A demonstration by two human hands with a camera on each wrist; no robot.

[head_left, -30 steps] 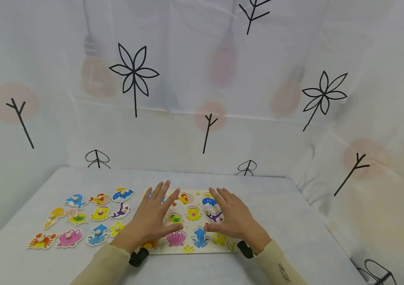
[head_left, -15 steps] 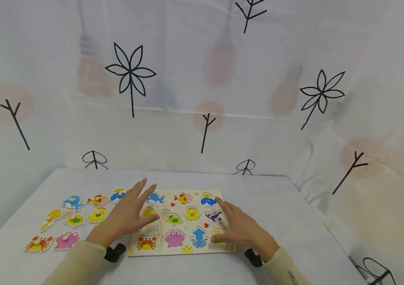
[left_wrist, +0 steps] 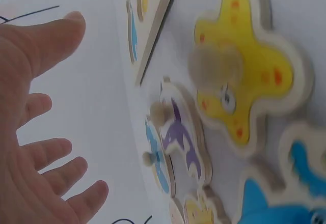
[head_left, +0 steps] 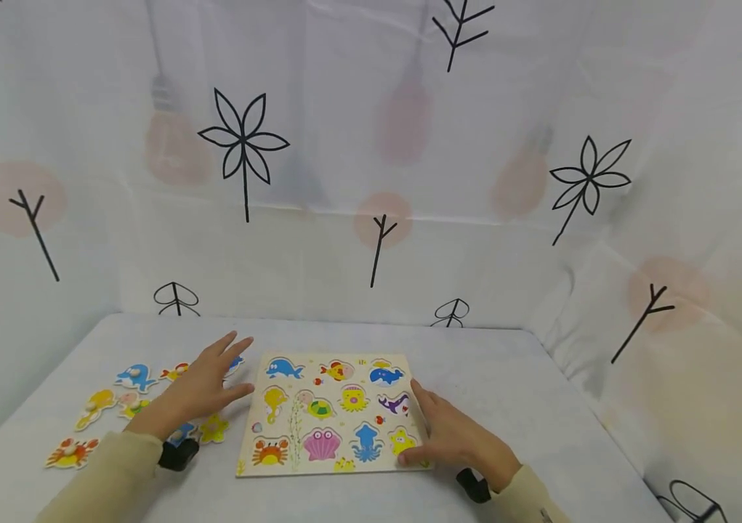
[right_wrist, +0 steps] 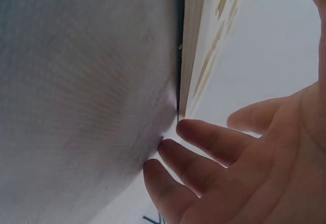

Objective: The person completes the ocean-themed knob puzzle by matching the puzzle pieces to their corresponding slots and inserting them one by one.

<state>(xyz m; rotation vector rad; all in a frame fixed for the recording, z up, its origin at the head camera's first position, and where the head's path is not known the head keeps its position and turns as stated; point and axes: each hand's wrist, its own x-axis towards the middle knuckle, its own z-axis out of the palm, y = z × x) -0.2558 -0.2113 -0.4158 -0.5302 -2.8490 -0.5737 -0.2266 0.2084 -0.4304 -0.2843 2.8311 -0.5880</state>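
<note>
A wooden puzzle board (head_left: 308, 471) with recessed sea-animal pictures lies flat on the table. My right hand (head_left: 452, 436) rests at its right edge, thumb over the front right corner, fingers extended along the board's side (right_wrist: 196, 40). Above the loose knobbed pieces hovers my left hand (head_left: 190, 388), fingers spread and holding nothing. Below it, the left wrist view has a yellow starfish piece (left_wrist: 265, 56), a purple piece (left_wrist: 175, 132) and part of a blue squid piece (left_wrist: 275, 214). The left hand and sleeve hide several pieces in the head view.
Left of the board lie a crab piece (head_left: 70, 454), a seahorse piece (head_left: 96, 408) and a dolphin piece (head_left: 136, 376). A white cloth (head_left: 318, 269) with printed plants and bulbs hangs behind the white table (head_left: 508, 378) and at its sides.
My left hand has moved left, from above the board to over the loose pieces. My right hand has shifted right and down to the board's right edge.
</note>
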